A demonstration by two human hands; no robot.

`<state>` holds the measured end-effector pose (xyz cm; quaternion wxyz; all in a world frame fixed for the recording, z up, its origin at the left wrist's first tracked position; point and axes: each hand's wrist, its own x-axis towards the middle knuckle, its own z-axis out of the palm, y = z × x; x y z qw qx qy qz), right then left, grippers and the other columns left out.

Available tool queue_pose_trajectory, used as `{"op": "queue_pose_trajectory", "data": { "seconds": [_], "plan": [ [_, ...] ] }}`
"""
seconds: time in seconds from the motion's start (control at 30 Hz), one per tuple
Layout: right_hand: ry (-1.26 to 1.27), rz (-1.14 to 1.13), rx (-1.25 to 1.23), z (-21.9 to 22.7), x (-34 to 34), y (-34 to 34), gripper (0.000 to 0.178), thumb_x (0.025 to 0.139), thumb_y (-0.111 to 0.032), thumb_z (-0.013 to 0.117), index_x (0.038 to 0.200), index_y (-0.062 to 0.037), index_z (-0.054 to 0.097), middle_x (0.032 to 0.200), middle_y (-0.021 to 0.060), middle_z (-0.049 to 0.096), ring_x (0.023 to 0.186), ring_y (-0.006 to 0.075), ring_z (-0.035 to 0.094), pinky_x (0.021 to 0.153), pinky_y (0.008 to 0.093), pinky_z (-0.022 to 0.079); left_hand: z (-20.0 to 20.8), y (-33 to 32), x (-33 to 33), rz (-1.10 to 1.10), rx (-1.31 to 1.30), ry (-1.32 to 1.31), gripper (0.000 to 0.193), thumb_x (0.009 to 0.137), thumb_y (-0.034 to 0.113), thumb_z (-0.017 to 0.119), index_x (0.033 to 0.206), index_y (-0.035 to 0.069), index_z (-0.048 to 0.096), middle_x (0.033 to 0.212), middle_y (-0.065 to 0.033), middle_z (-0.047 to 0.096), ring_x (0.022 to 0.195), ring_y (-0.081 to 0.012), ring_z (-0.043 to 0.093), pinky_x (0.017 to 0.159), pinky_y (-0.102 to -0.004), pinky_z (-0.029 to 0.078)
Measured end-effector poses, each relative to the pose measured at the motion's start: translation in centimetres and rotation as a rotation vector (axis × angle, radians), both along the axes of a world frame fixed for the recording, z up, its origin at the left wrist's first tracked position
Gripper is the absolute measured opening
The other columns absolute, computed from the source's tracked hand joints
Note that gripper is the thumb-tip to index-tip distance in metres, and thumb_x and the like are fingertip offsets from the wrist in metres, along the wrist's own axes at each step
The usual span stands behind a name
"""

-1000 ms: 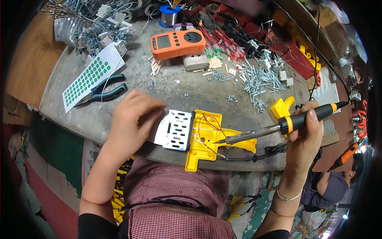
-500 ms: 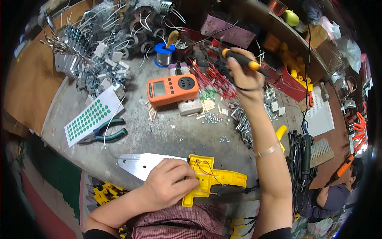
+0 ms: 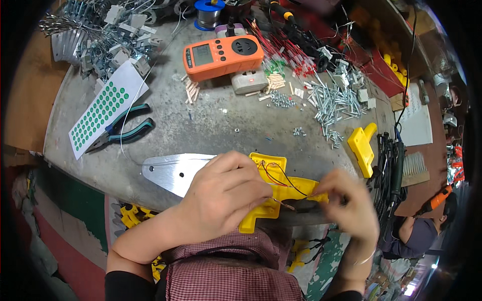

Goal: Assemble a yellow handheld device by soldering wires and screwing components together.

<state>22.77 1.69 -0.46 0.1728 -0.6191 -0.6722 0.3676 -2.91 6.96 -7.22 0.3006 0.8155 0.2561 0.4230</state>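
A yellow plastic housing half (image 3: 273,164) lies open-side up at the table's front edge, thin red and black wires (image 3: 273,173) looped inside. A tapered silver metal plate (image 3: 175,173) extends from it to the left, partly hidden by my left hand (image 3: 223,193). That hand is closed, fingertips pinched over the housing, and a short wire with a bare end (image 3: 286,204) sticks out from them. My right hand (image 3: 351,200) is at the handle end, fingers curled and smeared by motion; whether it grips anything is unclear. A black-and-orange screwdriver (image 3: 282,11) lies at the back.
An orange meter (image 3: 223,57) sits mid-table. Loose screws (image 3: 336,105), small nuts (image 3: 282,99) and another yellow housing piece (image 3: 362,149) lie to the right. Pliers (image 3: 131,125) and a green-dotted sticker sheet (image 3: 103,110) are at left. Another person (image 3: 419,238) is at far right.
My right hand has put the screwdriver down at the back and come down to the housing's handle end. The left hand stays at the housing. The view has tilted down.
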Motion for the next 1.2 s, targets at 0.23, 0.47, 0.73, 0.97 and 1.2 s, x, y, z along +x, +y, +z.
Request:
{"op": "queue_pose_trajectory", "data": {
  "seconds": [0.23,0.47,0.73,0.97,1.2],
  "plan": [
    [-0.088,0.031,0.488,-3.6,-4.7,-3.0,0.018,0.072,-0.006,0.076,0.08,-0.0048,0.06,0.077,0.0068,0.056,0.071,0.0237,0.054,0.064,0.0329,0.044,0.9,-0.4,0.3,-0.02,-0.007,0.019,0.017,0.069,0.002,0.074,0.084,0.006,0.067,0.079,-0.0065,0.064,0.081,-0.0266,0.059,0.072,-0.0349,0.048],
    [0.222,-0.202,0.288,-2.8,-4.6,-2.6,0.012,0.078,-0.007,0.073,0.085,0.0008,0.066,0.073,0.0069,0.051,0.062,0.0129,0.047,0.056,0.0256,0.037,1.2,-1.2,0.6,0.045,0.069,0.078,0.018,0.07,0.001,0.073,0.085,0.004,0.064,0.079,-0.0078,0.061,0.081,-0.029,0.057,0.071,-0.0365,0.047],
    [0.207,-0.115,0.312,-2.5,-5.3,-1.8,0.012,0.081,-0.009,0.071,0.083,0.0025,0.069,0.069,0.0072,0.051,0.065,0.0168,0.049,0.06,0.0302,0.039,0.8,-1.1,0.5,0.034,0.075,0.054,0.016,0.072,0.0,0.07,0.085,0.003,0.062,0.081,-0.0085,0.061,0.083,-0.0301,0.056,0.072,-0.0372,0.047],
    [0.238,-0.09,0.277,-2.5,-5.0,-1.7,0.018,0.085,-0.015,0.069,0.084,0.003,0.069,0.068,0.0066,0.048,0.063,0.0145,0.045,0.059,0.0294,0.037,0.7,-1.2,0.5,0.033,0.063,0.032,0.015,0.073,0.0,0.07,0.085,0.003,0.062,0.082,-0.0088,0.061,0.084,-0.0304,0.056,0.073,-0.0375,0.047],
    [0.181,-0.097,0.176,-1.9,-5.5,-1.4,0.021,0.089,-0.02,0.067,0.086,0.0007,0.071,0.066,0.0062,0.048,0.063,0.0139,0.046,0.058,0.0292,0.037,0.5,-1.0,0.4,0.024,0.071,0.015,0.017,0.071,0.0,0.071,0.085,0.003,0.062,0.081,-0.0092,0.061,0.083,-0.0309,0.057,0.074,-0.0376,0.048]
  ]
}}
